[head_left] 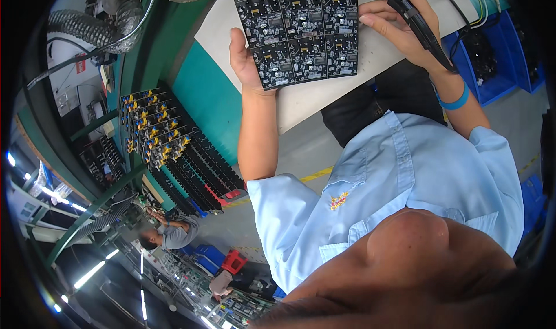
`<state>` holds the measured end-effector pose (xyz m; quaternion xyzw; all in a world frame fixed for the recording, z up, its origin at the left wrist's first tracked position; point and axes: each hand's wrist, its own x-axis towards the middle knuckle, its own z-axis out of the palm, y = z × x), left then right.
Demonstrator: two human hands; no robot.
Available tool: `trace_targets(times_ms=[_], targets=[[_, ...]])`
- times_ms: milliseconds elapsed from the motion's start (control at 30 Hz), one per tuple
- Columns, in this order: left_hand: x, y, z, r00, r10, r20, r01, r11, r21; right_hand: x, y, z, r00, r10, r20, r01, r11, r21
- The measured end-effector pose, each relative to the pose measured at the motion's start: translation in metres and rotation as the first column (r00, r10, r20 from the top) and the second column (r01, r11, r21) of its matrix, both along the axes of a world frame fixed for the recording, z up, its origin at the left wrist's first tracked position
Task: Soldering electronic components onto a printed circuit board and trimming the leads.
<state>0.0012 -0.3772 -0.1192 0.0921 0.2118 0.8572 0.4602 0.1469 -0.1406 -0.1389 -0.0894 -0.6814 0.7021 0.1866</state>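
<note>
A panel of black circuit boards [307,39], several boards joined in a grid with small parts on them, is tilted up above the worktop. My left hand [246,59] grips its left edge, thumb at the side and the other fingers hidden behind. At the panel's right edge is my right hand [399,25], fingers bent, with the thumb tip close to the boards. A long black tool [414,22] lies across that hand, held in the fingers; its exact kind does not show. A blue band [456,101] circles my right wrist.
A white worktop [217,25] lies below the panel. At left stand black slotted racks [197,167] and a cluster of boards with yellow parts [152,123]. Blue bins [492,88] hold dark parts at right. Another person [174,233] works farther off at lower left.
</note>
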Motion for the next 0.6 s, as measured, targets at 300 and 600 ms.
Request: trace_targets(times_ms=[300, 600], targets=[[-0.001, 0.002, -0.003, 0.999, 0.045, -0.031, -0.047, 0.996, -0.079, 0.001, -0.001, -0.008, 0.999, 0.025, 0.021, -0.027, 0.995, 0.091], [0.014, 0.011, 0.004, 0.927, 0.098, -0.363, -0.218, 0.926, -0.309, -0.001, 0.009, -0.01, 0.987, 0.104, 0.12, -0.117, 0.988, 0.102]])
